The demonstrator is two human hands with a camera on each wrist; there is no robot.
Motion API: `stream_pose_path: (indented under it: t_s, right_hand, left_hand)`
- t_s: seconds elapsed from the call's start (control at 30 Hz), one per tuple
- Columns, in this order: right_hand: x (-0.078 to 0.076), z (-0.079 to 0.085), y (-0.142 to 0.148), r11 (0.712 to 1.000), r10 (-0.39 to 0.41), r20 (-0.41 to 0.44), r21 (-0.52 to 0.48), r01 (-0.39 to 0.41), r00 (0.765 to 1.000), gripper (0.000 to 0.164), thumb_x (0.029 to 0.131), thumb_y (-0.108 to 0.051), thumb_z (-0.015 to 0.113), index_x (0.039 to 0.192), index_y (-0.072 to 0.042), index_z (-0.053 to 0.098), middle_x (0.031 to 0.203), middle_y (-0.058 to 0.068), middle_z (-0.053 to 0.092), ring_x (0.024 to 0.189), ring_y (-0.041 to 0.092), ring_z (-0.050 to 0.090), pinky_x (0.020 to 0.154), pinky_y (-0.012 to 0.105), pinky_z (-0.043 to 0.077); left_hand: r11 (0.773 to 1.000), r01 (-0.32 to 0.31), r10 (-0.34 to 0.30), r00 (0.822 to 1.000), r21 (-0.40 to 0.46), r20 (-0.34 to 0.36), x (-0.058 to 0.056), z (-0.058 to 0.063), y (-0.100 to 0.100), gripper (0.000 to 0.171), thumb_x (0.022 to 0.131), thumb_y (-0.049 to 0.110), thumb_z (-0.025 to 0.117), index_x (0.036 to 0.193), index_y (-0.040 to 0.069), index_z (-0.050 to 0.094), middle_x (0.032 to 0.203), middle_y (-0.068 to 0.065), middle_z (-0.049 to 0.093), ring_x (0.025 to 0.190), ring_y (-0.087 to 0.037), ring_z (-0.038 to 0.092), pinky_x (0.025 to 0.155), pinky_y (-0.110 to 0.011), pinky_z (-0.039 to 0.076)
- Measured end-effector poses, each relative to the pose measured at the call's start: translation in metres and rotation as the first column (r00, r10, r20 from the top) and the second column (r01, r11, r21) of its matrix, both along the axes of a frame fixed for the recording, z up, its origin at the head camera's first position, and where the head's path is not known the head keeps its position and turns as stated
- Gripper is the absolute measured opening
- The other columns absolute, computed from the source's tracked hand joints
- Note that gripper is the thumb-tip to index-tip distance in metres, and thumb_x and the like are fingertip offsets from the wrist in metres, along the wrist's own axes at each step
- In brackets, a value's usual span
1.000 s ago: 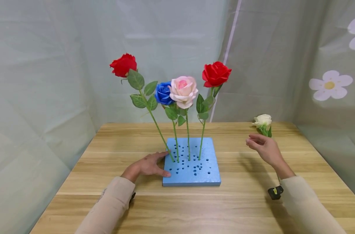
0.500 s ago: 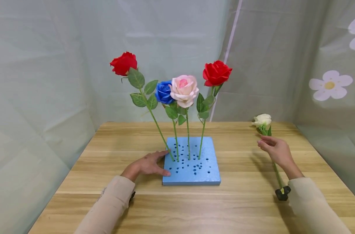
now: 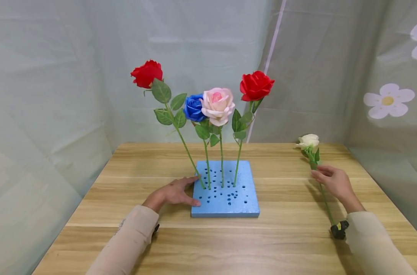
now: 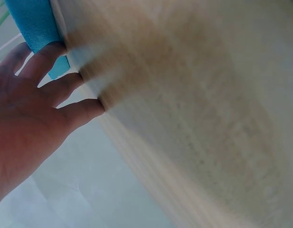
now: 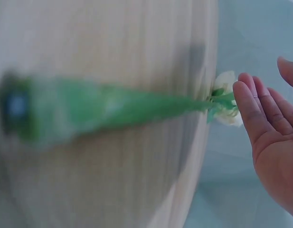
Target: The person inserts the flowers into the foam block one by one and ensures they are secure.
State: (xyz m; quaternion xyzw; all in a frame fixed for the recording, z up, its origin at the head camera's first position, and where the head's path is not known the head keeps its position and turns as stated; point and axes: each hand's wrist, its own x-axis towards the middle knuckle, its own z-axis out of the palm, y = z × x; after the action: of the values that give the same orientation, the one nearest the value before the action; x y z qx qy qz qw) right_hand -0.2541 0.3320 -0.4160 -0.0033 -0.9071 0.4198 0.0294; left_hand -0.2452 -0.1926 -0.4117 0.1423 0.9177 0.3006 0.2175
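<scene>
A blue block (image 3: 240,208) with many small holes stands mid-table. Upright in its holes are a leaning red rose (image 3: 148,73), a blue rose (image 3: 193,108), a pink rose (image 3: 217,107) and another red rose (image 3: 257,86). My left hand (image 3: 175,192) rests spread against the block's left side, with its thumb on top. In the left wrist view the fingers of this left hand (image 4: 27,102) look nearly straight. A white rose (image 3: 309,141) lies at the right. Beside its stem is my right hand (image 3: 335,185); the right wrist view shows thumb and fingers (image 5: 260,107) apart.
The wooden table (image 3: 153,244) is bounded behind and at both sides by pale cloth curtains (image 3: 208,34). The right curtain has printed flowers (image 3: 388,100). A black wrist camera (image 3: 339,230) sits close to the white rose's lower stem.
My right hand has moved right and a little nearer to me, down alongside the white rose's stem. The left hand and the block have stayed in place.
</scene>
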Motion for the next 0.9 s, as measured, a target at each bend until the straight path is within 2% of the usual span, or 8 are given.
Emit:
stream_pose_path:
  t_s: [0.17, 0.37, 0.53, 0.77, 0.9]
  right_hand:
    - [0.001, -0.003, 0.007, 0.999, -0.012, 0.026, 0.042, 0.011, 1.0, 0.063, 0.102, -0.034, 0.059, 0.132, 0.02, 0.049, 0.119, 0.034, 0.062, 0.089, 0.023, 0.073, 0.065, 0.013, 0.05]
    - [0.003, -0.005, 0.018, 0.995, -0.043, 0.087, 0.091, 0.036, 0.995, 0.059, 0.102, -0.033, 0.057, 0.126, 0.021, 0.052, 0.107, 0.031, 0.068, 0.078, 0.015, 0.069, 0.061, 0.022, 0.052]
    - [0.003, -0.005, 0.024, 0.999, -0.033, 0.194, 0.031, 0.028, 0.981, 0.055, 0.101, -0.022, 0.059, 0.127, 0.024, 0.046, 0.102, 0.029, 0.069, 0.076, 0.015, 0.07, 0.062, 0.025, 0.056]
    - [0.002, -0.003, 0.021, 0.999, -0.016, 0.287, -0.022, 0.023, 0.958, 0.051, 0.095, -0.011, 0.066, 0.124, 0.027, 0.047, 0.088, 0.014, 0.071, 0.072, 0.014, 0.069, 0.064, 0.028, 0.058]
    - [0.0, -0.003, 0.017, 0.996, 0.027, 0.344, -0.091, 0.005, 0.939, 0.044, 0.094, -0.003, 0.065, 0.119, 0.029, 0.049, 0.09, 0.013, 0.068, 0.071, 0.01, 0.066, 0.066, 0.028, 0.059]
  left_hand:
    - [1.0, 0.0, 0.0, 1.0, 0.005, 0.0, 0.0, 0.0, 0.0, 0.101, 0.077, 0.049, 0.084, 0.158, 0.019, 0.032, 0.16, -0.021, 0.028, 0.147, -0.044, 0.019, 0.114, -0.063, 0.021]
    - [1.0, -0.001, 0.001, 1.0, 0.022, -0.002, 0.0, 0.001, 0.001, 0.102, 0.076, 0.048, 0.085, 0.158, 0.018, 0.033, 0.159, -0.019, 0.03, 0.148, -0.04, 0.02, 0.116, -0.059, 0.022]
    - [1.0, 0.005, -0.005, 1.0, 0.017, -0.006, 0.0, 0.001, 0.001, 0.102, 0.077, 0.048, 0.085, 0.158, 0.017, 0.032, 0.159, -0.019, 0.03, 0.148, -0.042, 0.019, 0.115, -0.06, 0.022]
    - [1.0, 0.004, -0.004, 1.0, -0.003, -0.012, 0.0, 0.002, 0.001, 0.101, 0.077, 0.049, 0.084, 0.158, 0.017, 0.032, 0.16, -0.019, 0.03, 0.148, -0.043, 0.018, 0.115, -0.062, 0.02]
    - [1.0, 0.004, -0.004, 1.0, -0.002, -0.007, 0.0, 0.001, 0.001, 0.101, 0.077, 0.049, 0.084, 0.158, 0.016, 0.032, 0.16, -0.018, 0.03, 0.148, -0.043, 0.019, 0.115, -0.062, 0.02]
